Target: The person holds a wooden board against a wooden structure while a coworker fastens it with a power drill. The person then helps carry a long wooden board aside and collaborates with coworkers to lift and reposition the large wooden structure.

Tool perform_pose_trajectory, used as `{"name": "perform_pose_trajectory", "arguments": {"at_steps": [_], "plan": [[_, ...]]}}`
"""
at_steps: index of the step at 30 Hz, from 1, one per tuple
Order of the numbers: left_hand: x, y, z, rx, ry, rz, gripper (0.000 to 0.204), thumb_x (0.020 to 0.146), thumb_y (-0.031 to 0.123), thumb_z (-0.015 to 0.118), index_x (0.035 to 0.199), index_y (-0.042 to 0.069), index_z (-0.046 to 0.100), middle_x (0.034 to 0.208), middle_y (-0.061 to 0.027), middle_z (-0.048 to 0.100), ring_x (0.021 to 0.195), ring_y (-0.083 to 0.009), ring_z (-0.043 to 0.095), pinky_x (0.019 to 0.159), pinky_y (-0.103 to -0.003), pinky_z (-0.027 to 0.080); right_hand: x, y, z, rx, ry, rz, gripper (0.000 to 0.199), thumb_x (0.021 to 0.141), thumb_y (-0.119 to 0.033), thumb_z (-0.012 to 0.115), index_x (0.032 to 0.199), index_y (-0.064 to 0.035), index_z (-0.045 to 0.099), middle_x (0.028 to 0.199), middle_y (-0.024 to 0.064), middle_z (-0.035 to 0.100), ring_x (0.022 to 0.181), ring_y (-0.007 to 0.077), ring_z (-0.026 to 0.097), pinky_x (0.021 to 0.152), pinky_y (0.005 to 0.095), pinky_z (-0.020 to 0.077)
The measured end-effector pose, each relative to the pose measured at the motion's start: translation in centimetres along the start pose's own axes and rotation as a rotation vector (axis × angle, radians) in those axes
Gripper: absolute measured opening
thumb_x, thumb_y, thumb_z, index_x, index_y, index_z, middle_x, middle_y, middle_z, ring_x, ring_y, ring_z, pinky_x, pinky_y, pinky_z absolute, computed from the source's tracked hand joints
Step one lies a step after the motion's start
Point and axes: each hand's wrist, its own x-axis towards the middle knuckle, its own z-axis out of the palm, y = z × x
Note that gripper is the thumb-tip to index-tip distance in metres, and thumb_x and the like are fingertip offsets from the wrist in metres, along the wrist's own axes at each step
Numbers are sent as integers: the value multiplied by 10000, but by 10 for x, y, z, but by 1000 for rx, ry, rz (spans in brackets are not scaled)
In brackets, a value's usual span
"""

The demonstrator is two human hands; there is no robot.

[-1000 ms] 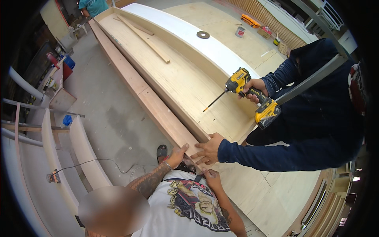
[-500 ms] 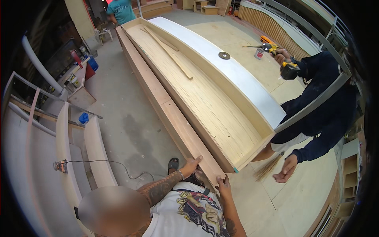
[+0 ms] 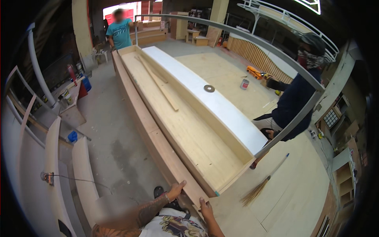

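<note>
Gripping the long brown beam (image 3: pixel 158 141) at its near end, both hands sit just left of the long shallow box (image 3: pixel 193 138), which I am using as my landmark. The beam runs along the box's left side, and from my distant seat I can see a narrow dark gap between the two towards the near end.

I have the left hand (image 3: pixel 175 190) closed over the beam's outer edge, thumb on top; its fingers drop out of my sight, so I cannot tell how far they wrap underneath. The right hand (image 3: pixel 205 209) is nearest the box's near left corner, closed on the beam's end with the thumb up; most of that hold is hidden from me too.

Inside the box, I see loose wood strips (image 3: pixel 167 96) towards its far half. Along its right side lies a white panel (image 3: pixel 227 112), bearing a round dark disc (image 3: pixel 209 88). A co-worker in teal (image 3: pixel 119 33) stands at the box's far end, and another in dark clothing (image 3: pixel 294 102) is at its right. To the right of its near end, I make out a broom (image 3: pixel 256 191) on the floor.
</note>
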Motion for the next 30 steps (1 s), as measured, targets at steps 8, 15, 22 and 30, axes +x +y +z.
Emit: {"name": "perform_pose_trajectory", "arguments": {"at_steps": [8, 15, 22, 30], "plan": [[50, -7, -47, -119, 441, 138, 507, 888, 426, 598, 1054, -48, 525, 914, -103, 556, 844, -175, 528, 751, -323, 460, -35, -59, 0, 166, -111, 250, 918, 799, -674, 547, 1228, 134, 470, 1073, 228, 580, 984, 290, 606, 767, 397, 523], [108, 108, -56, 61, 867, 67, 693, 917, 481, 493, 1283, -97, 383, 1213, -280, 509, 1106, -351, 538, 943, -411, 427, -26, -68, -21, 29, -283, 287, 885, 815, -715, 483, 1039, 137, 568, 900, 242, 668, 815, 311, 681, 736, 403, 542], [88, 129, -41, 351, 921, 62, 749, 914, 514, 455, 1334, -94, 330, 1313, -342, 429, 1225, -425, 459, 1008, -458, 394, -25, -57, -15, 83, -318, 164, 832, 892, -654, 409, 838, 152, 612, 798, 219, 689, 733, 277, 694, 697, 317, 546], [83, 134, -36, 421, 881, 14, 890, 855, 557, 537, 1380, -105, 256, 1351, -338, 392, 1253, -431, 428, 1040, -446, 368, -18, -37, -7, 285, -171, 115, 723, 873, -554, 552, 986, 157, 617, 861, 224, 677, 823, 252, 676, 753, 302, 525]]}}
